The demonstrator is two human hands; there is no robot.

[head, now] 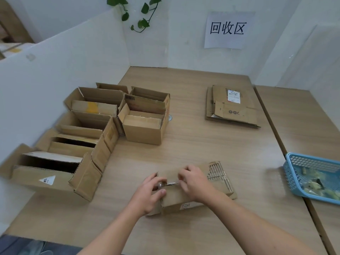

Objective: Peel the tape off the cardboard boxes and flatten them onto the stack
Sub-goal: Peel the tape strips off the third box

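Observation:
A small cardboard box [184, 198] lies on the wooden table in front of me, its right flap torn down to bare corrugation. My left hand [150, 195] grips the box's left end, thumb on its top edge. My right hand [195, 181] rests on top of the box and pinches a strip of clear tape [172, 184], stretched between the two hands. A stack of flattened boxes [232, 107] lies at the far right of the table.
Several open cardboard boxes [143, 124] stand in a row along the white partition at left. A blue plastic basket [312, 176] holding crumpled tape scraps sits at the right edge. A paper sign hangs on the back wall.

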